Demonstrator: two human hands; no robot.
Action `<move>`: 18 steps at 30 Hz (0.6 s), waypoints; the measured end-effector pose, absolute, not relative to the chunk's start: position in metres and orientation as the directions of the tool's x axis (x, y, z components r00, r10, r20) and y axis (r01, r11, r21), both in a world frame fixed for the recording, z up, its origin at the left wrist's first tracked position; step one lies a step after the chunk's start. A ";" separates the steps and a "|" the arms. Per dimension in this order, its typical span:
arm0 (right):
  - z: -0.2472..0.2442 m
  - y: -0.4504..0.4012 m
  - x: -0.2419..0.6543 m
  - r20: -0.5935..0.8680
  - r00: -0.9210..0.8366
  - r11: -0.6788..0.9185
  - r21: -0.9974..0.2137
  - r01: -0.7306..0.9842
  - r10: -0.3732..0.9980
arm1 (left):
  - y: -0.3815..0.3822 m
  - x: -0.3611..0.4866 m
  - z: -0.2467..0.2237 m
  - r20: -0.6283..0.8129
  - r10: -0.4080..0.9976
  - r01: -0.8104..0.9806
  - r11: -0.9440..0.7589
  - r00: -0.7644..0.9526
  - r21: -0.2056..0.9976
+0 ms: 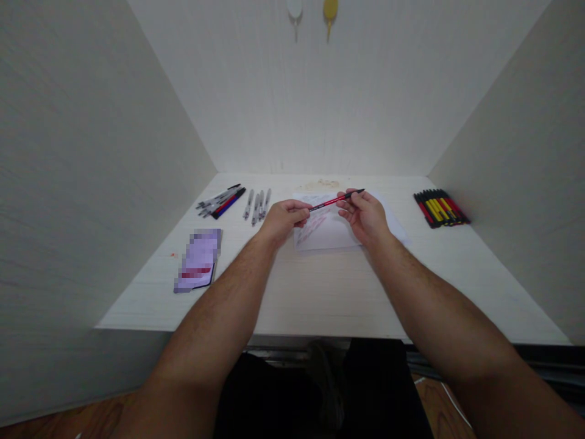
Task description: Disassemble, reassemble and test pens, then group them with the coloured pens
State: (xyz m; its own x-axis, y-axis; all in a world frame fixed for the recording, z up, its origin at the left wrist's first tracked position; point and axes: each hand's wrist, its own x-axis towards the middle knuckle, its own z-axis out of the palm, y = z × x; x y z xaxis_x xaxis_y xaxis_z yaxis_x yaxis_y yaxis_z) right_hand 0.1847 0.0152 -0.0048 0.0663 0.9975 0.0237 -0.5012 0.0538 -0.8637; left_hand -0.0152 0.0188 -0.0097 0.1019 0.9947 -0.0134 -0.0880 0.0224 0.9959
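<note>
Centrally, the left hand (284, 221) and right hand (364, 214) pinch opposite ends of the red-and-black pen (336, 200) between their fingers; it slants above the paper (333, 235), between the white table's (320, 292) far and near edges.

Along the front of the pale wooden counter (320, 299), a bare strip is left open; sideways passage is blocked by the flat purple-screened phone (199, 259) at left.

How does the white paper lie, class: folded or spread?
Spread: the paper lies flat on the table, and no fold shows in its visible part.
</note>
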 end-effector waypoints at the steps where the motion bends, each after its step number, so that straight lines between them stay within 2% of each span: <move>1: -0.005 0.015 0.185 0.024 0.066 0.053 -0.867 -0.495 0.998 | 0.018 -0.015 -0.009 -0.014 0.994 -0.079 0.023 0.104 0.997; 9: -0.008 0.016 0.185 0.051 0.043 0.066 -0.866 -0.496 0.998 | 0.016 -0.013 -0.007 0.004 0.995 -0.094 0.005 0.100 0.996; 18: -0.008 0.016 0.186 0.067 0.031 0.073 -0.870 -0.487 0.997 | 0.013 -0.011 -0.007 -0.001 0.994 -0.020 0.003 0.109 1.000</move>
State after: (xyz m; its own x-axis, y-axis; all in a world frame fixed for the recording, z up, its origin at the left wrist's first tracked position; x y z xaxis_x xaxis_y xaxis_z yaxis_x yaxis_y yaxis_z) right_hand 0.1856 0.0161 -0.0084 0.0305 0.9973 0.0670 -0.4871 0.0733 -0.8703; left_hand -0.0106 0.0133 -0.0070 0.1092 0.9940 -0.0006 -0.0196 0.0027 0.9998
